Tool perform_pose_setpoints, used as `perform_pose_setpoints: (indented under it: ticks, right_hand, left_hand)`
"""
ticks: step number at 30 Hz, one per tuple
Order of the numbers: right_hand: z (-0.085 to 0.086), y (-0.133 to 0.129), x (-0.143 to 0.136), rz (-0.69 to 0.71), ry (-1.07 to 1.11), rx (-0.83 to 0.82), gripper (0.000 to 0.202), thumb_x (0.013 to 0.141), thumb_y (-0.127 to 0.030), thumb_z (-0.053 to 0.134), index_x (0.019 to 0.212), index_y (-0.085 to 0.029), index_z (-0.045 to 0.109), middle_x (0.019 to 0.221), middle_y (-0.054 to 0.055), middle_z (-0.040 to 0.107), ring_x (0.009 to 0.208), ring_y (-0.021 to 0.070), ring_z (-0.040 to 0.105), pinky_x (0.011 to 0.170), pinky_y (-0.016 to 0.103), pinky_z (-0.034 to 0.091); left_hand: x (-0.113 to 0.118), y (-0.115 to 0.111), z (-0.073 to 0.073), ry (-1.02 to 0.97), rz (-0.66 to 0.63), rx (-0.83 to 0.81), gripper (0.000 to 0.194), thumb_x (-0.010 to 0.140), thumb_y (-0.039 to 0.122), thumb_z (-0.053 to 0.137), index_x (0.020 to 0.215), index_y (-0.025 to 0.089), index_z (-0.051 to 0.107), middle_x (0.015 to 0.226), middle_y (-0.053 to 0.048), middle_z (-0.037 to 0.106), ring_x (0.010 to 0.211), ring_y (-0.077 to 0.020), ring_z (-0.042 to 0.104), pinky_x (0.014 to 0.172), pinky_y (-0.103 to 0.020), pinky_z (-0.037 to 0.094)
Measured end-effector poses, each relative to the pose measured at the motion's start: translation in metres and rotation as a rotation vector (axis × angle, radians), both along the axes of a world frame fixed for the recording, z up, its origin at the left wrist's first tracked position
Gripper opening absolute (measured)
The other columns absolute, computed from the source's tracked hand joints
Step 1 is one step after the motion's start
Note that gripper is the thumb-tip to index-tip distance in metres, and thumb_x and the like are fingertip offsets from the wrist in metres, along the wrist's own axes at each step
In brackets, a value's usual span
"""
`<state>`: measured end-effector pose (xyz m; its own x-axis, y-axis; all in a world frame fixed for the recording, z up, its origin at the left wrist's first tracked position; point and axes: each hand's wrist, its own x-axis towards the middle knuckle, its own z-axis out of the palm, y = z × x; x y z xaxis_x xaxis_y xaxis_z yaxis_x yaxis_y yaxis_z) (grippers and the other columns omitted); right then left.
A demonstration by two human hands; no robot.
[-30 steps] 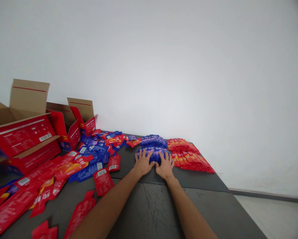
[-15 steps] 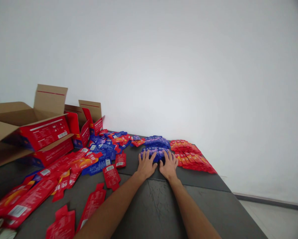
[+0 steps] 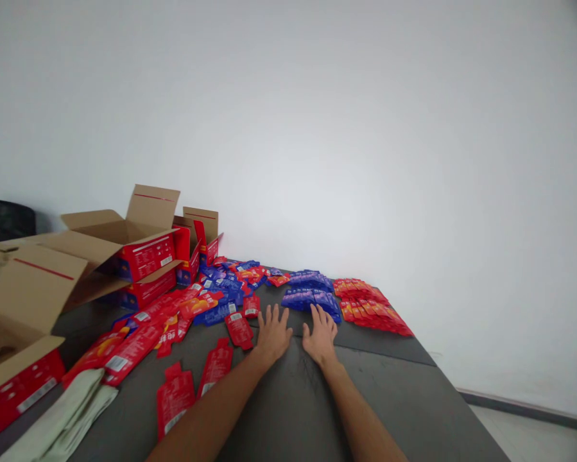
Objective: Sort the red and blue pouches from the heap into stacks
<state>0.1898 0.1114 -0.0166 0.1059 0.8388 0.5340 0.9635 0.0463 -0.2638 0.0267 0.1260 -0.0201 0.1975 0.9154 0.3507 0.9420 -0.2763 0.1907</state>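
My left hand (image 3: 273, 335) is over the dark table (image 3: 288, 398) with its fingers spread and nothing in it. Beside it on the right, my right hand (image 3: 319, 336) has its fingers apart, also holding nothing. Its fingertips are close to the near edge of a row of overlapping blue pouches (image 3: 307, 299). Another blue row (image 3: 310, 280) lies behind. To the right are two rows of red-orange pouches (image 3: 375, 316). Small red pouches (image 3: 239, 330) lie just left of my left hand.
A mixed heap of red and blue pouches (image 3: 221, 289) spreads over the left side. Open red cardboard boxes (image 3: 148, 256) stand farther left. A folded pale cloth (image 3: 67, 417) lies at the front left. A white wall rises behind the table.
Both hands have drawn back from the near blue row, which now shows more fully. The view has turned left, bringing in another open box, the whole cloth and a dark chair back.
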Motion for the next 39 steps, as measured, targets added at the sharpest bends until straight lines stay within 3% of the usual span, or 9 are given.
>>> perform_pose_setpoints:
  ticks: [6, 11, 16, 22, 25, 29, 34, 39]
  right_hand:
    - [0.004, -0.044, -0.015, -0.004, 0.004, -0.030, 0.064, 0.085, -0.029, 0.045, 0.148, -0.022, 0.035, 0.153, 0.006, 0.035, 0.133, 0.0288, 0.034, 0.110, 0.044, 0.020]
    - [0.006, -0.080, -0.021, -0.002, 0.018, -0.082, 0.068, 0.084, -0.028, 0.044, 0.151, -0.022, 0.030, 0.154, 0.006, 0.033, 0.133, 0.0280, 0.035, 0.110, 0.043, 0.021]
    - [0.001, -0.105, -0.025, 0.017, 0.035, -0.129, 0.069, 0.083, -0.026, 0.045, 0.150, -0.021, 0.031, 0.154, 0.007, 0.035, 0.133, 0.0274, 0.036, 0.109, 0.042, 0.024]
    - [-0.009, -0.122, -0.028, 0.051, 0.036, -0.196, 0.060, 0.082, -0.023, 0.047, 0.142, -0.026, 0.046, 0.150, 0.006, 0.042, 0.133, 0.0290, 0.037, 0.108, 0.045, 0.027]
    - [-0.010, -0.126, -0.029, 0.096, 0.044, -0.192, 0.055, 0.081, -0.018, 0.045, 0.135, -0.027, 0.054, 0.145, 0.005, 0.048, 0.132, 0.0294, 0.039, 0.107, 0.046, 0.029]
    - [-0.005, -0.129, -0.028, 0.180, 0.069, -0.228, 0.057, 0.076, -0.007, 0.043, 0.124, -0.030, 0.062, 0.136, 0.003, 0.058, 0.128, 0.0269, 0.042, 0.105, 0.044, 0.031]
    - [0.003, -0.137, -0.029, 0.282, 0.122, -0.258, 0.056, 0.075, -0.006, 0.042, 0.119, -0.031, 0.065, 0.127, 0.002, 0.064, 0.120, 0.0266, 0.047, 0.100, 0.041, 0.035]
    - [0.007, -0.140, -0.029, 0.327, 0.169, -0.222, 0.050, 0.074, -0.011, 0.050, 0.117, -0.030, 0.067, 0.125, 0.004, 0.064, 0.118, 0.0269, 0.049, 0.101, 0.040, 0.035]
  left_hand:
    - [-0.034, -0.033, 0.000, 0.053, 0.197, -0.024, 0.063, 0.087, 0.046, 0.046, 0.142, 0.016, 0.046, 0.153, -0.023, 0.033, 0.142, -0.0453, 0.021, 0.110, -0.066, 0.006]
    - [-0.044, -0.057, -0.003, 0.041, 0.298, -0.123, 0.062, 0.090, 0.047, 0.039, 0.136, 0.008, 0.052, 0.148, -0.030, 0.037, 0.137, -0.0484, 0.028, 0.105, -0.068, 0.012]
    - [-0.035, -0.085, -0.001, 0.044, 0.206, -0.101, 0.058, 0.090, 0.046, 0.038, 0.131, 0.009, 0.056, 0.146, -0.027, 0.041, 0.138, -0.0436, 0.030, 0.106, -0.063, 0.019]
    - [-0.016, -0.115, 0.003, -0.033, 0.010, -0.092, 0.051, 0.089, 0.042, 0.040, 0.127, 0.014, 0.059, 0.141, -0.021, 0.049, 0.135, -0.0369, 0.036, 0.106, -0.055, 0.027]
    - [-0.014, -0.117, 0.004, -0.146, -0.128, -0.105, 0.044, 0.089, 0.026, 0.038, 0.126, 0.016, 0.059, 0.135, -0.015, 0.056, 0.130, -0.0294, 0.043, 0.106, -0.046, 0.033]
    - [-0.028, -0.107, 0.006, -0.267, -0.363, -0.151, 0.050, 0.077, 0.008, 0.039, 0.119, 0.021, 0.063, 0.125, -0.007, 0.063, 0.119, -0.0191, 0.052, 0.107, -0.033, 0.035]
    - [-0.050, -0.096, 0.003, -0.193, -0.319, -0.209, 0.063, 0.067, 0.004, 0.045, 0.120, 0.032, 0.064, 0.141, 0.002, 0.054, 0.138, -0.0235, 0.032, 0.109, -0.043, 0.030]
    - [-0.052, -0.098, 0.002, -0.218, -0.314, -0.186, 0.049, 0.084, 0.010, 0.040, 0.117, 0.033, 0.067, 0.132, 0.000, 0.061, 0.129, -0.0235, 0.040, 0.103, -0.042, 0.033]
